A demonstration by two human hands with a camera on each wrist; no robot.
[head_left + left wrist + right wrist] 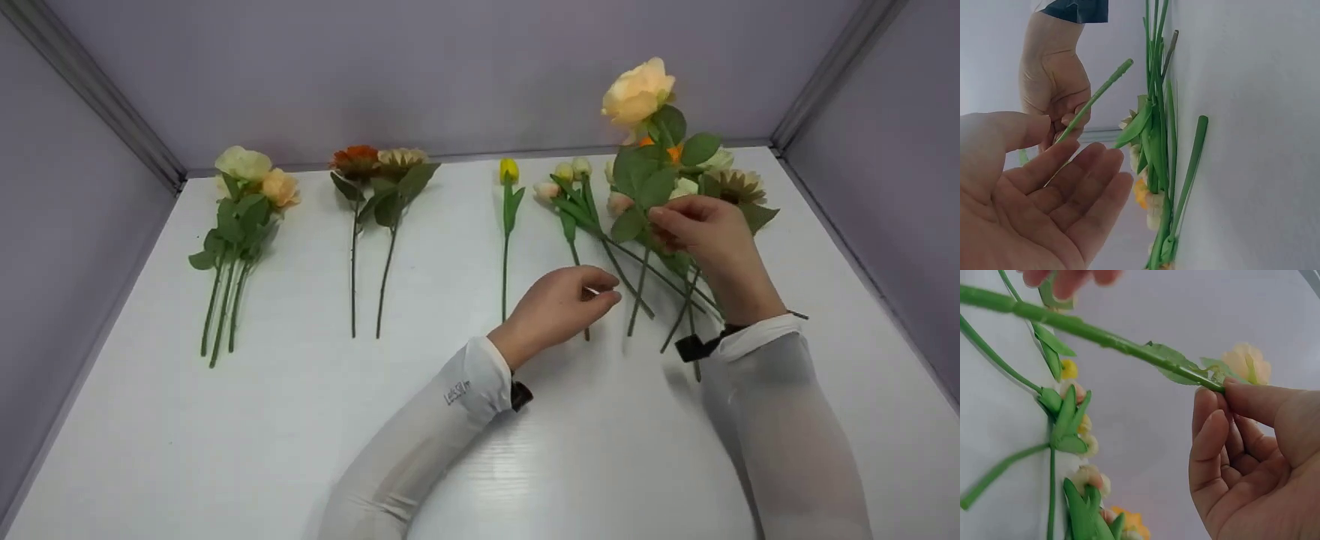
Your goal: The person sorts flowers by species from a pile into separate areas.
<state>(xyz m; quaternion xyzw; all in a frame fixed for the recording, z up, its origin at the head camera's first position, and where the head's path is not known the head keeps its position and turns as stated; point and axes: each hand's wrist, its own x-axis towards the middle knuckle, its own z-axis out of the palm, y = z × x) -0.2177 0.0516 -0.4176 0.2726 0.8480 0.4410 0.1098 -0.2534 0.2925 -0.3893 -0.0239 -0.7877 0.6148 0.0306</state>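
My right hand [712, 244] pinches the green stem [1106, 340] of a peach rose [637, 91] between thumb and fingers, and the bloom is raised above the flowers on the right. In the right wrist view, that right hand [1252, 461] grips the stem just below the leaves. My left hand [559, 307] hovers over the table to its left, fingers loosely bent and holding nothing. The left wrist view shows this left hand [1044, 197] palm up, its fingers near the rose's stem; whether they touch it is hard to tell.
Cream and peach roses [244, 202] lie at the far left of the white table [225, 450]. Beside them are a rust-red flower [354, 161] and a beige one [403, 159]. A yellow tulip [509, 171], pale tulips [566, 176] and a beige sunflower [739, 187] lie rightward. Grey walls enclose the table.
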